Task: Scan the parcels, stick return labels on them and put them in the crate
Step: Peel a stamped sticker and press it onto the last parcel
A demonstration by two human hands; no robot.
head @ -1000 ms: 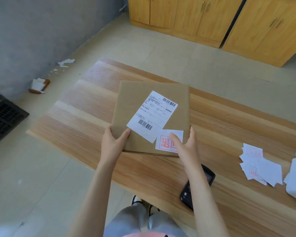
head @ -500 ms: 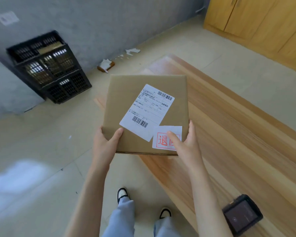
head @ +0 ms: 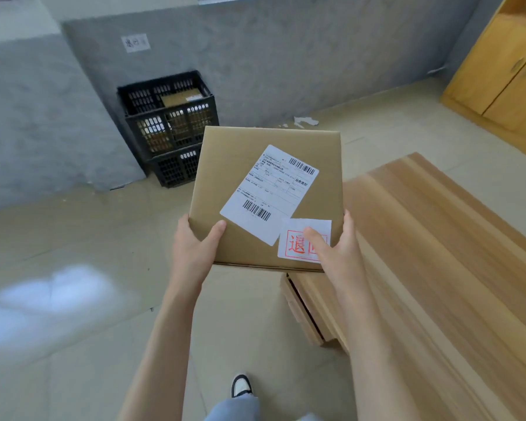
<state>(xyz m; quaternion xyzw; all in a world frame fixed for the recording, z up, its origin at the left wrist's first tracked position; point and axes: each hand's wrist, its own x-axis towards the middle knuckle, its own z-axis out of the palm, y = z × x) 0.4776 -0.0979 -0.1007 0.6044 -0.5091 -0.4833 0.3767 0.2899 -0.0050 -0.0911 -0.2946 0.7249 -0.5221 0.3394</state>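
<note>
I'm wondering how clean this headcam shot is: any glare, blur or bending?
Head view: a pale glare patch lies on the floor at left; the wide lens bows the wall and cupboard near the edges; the table grain looks smeared at lower right; the parcel is sharpest, its shipping label barcodes clear, the fine print unreadable.

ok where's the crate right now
In the head view the black crate stands on the floor against the grey wall, upper left of centre, just beyond the far left corner of the held parcel.
</note>
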